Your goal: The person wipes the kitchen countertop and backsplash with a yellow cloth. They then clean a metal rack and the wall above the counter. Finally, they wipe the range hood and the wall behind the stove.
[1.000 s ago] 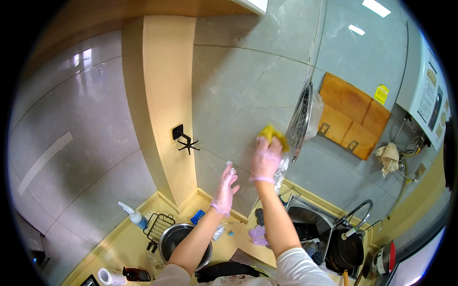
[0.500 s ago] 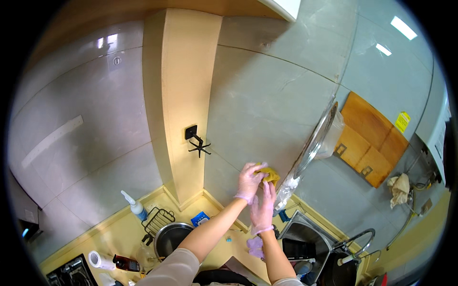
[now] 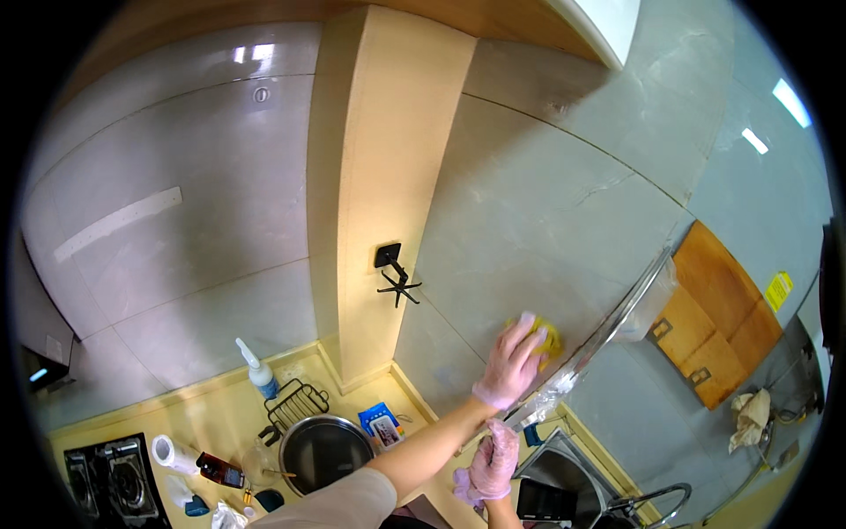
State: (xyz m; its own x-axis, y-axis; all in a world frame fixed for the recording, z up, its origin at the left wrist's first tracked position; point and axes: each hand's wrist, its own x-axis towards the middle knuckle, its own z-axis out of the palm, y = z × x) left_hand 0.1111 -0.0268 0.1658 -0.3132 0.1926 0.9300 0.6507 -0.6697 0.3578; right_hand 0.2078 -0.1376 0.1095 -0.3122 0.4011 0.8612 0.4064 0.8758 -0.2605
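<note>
Both my hands wear thin, translucent pinkish gloves. My left hand (image 3: 509,366) is raised to the grey tiled wall (image 3: 546,220), its fingers over a crumpled yellow cloth (image 3: 548,342) that lies against the tiles. Lower down, my right hand (image 3: 495,463) is curled closed in front of the counter and the sink's left side. Whether anything is inside its fingers is hidden. A purple cloth-like piece (image 3: 462,483) shows just beside it. Close to the left hand, a large round metal-rimmed lid (image 3: 621,304) stands edge-on along the wall, with clear plastic wrap (image 3: 551,392) below it.
A black multi-arm hook (image 3: 398,278) sticks out from the beige pillar. On the counter are a spray bottle (image 3: 257,370), a wire rack (image 3: 297,404), a steel pot (image 3: 326,454), a blue packet (image 3: 381,423) and a stove (image 3: 119,480). The sink (image 3: 564,458) and cutting board (image 3: 718,313) are right.
My left hand and the yellow cloth have shifted rightward along the wall. My right hand has dropped away from the cloth and curled closed. The view has swung left.
</note>
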